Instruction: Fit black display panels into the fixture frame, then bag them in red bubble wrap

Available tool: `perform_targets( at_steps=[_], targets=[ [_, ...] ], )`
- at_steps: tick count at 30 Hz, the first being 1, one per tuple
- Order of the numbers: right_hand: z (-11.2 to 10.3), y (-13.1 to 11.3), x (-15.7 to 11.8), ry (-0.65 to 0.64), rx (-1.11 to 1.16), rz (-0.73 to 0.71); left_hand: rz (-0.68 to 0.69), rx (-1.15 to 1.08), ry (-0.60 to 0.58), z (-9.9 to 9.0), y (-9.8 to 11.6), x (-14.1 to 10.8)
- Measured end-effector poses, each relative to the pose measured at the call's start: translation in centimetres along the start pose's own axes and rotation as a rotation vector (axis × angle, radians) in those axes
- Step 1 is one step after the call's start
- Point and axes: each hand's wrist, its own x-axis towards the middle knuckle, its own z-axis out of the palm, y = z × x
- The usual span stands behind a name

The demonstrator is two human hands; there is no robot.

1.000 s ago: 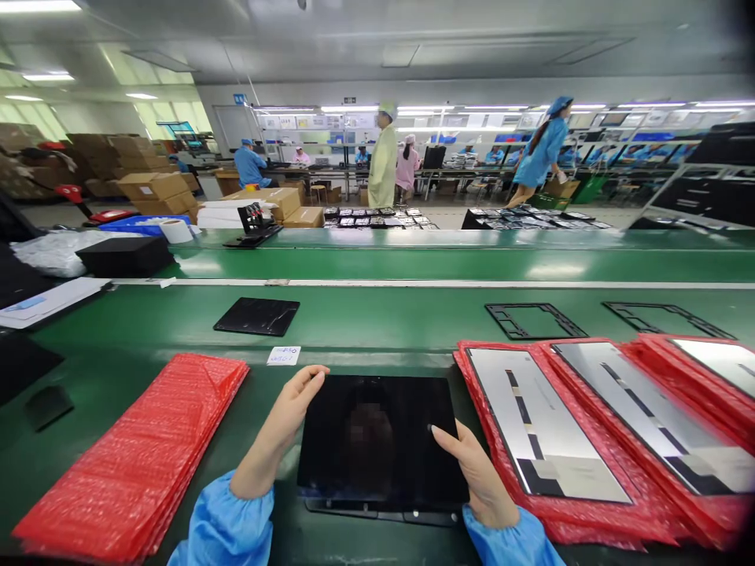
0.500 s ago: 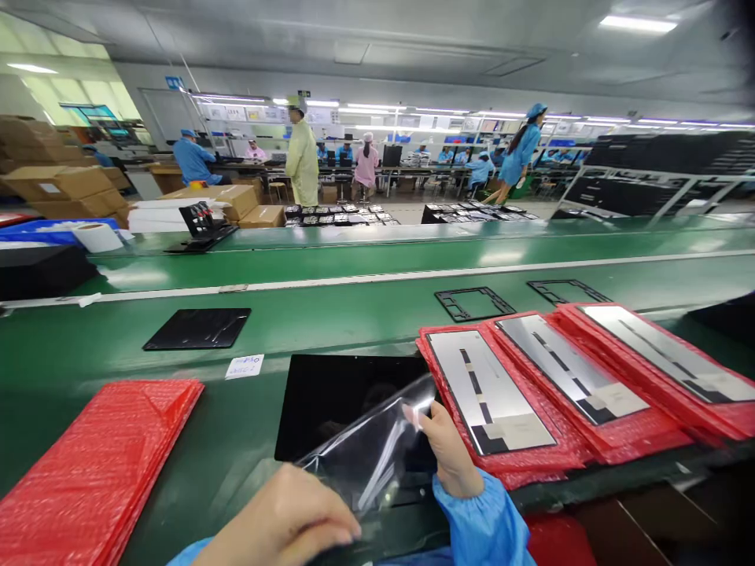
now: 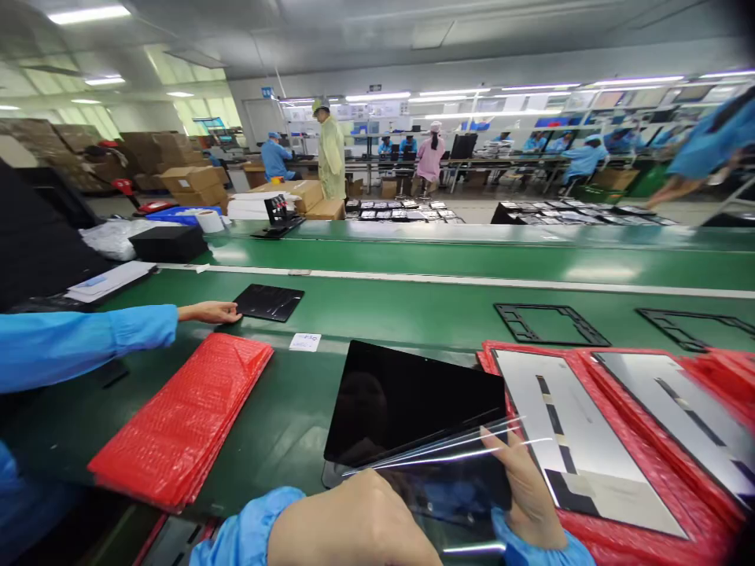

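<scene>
A black glass screen panel point(image 3: 413, 401) lies on the green bench in front of me. Over its lower part stretches a clear plastic film point(image 3: 436, 460), partly lifted and catching the light. My right hand point(image 3: 524, 487) pinches the film's right end between thumb and fingers, beside the panel's right edge. My left hand point(image 3: 348, 523) is closed at the film's near left side; its fingertips are turned away from view. Just right of the panel, a silver-backed display point(image 3: 581, 440) with black strips rests on red bubble wrap point(image 3: 637, 542).
A co-worker's hand point(image 3: 215, 312) touches another black panel point(image 3: 270, 303) at left. Red bubble bags point(image 3: 182, 424) are stacked nearer. A white label point(image 3: 305, 342), black frames point(image 3: 551, 324) and another silver display point(image 3: 678, 417) lie around. Several people work in the background.
The view has turned left. A co-worker's arm has come in from the left and touches the far black panel. The film now lies lower and flatter across my panel.
</scene>
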Motion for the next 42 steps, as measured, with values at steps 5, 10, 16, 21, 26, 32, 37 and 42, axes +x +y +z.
perform_targets(
  at_steps=[5,10,16,21,26,32,37,42],
  targets=[
    [-0.8,0.3,0.3,0.001,0.013,0.038,0.006,0.053,0.006,0.3,-0.2,-0.1],
    [-0.5,0.2,0.4,0.021,-0.032,0.010,-0.036,-0.095,0.018,-1.4,1.1,0.6],
    [0.9,0.7,0.7,-0.110,0.013,0.029,-0.132,-0.580,0.096,-5.1,1.4,1.0],
    [2.1,1.9,0.6,-0.257,0.023,0.026,-0.286,-1.002,0.561,-8.3,-1.6,3.3],
    [2.6,2.0,0.0,-0.296,0.025,0.053,-0.300,-1.221,0.765,-10.1,-5.6,5.7],
    [2.5,1.6,0.1,-0.304,0.007,0.028,-0.424,-1.332,0.797,-9.5,-8.7,5.8],
    [1.9,1.8,0.7,-0.251,0.015,0.025,-0.555,-1.236,0.841,-10.1,-9.1,4.7],
    [1.6,1.3,1.4,-0.227,0.036,-0.026,-0.457,-0.751,1.210,-11.2,-7.5,2.7]
  ],
)
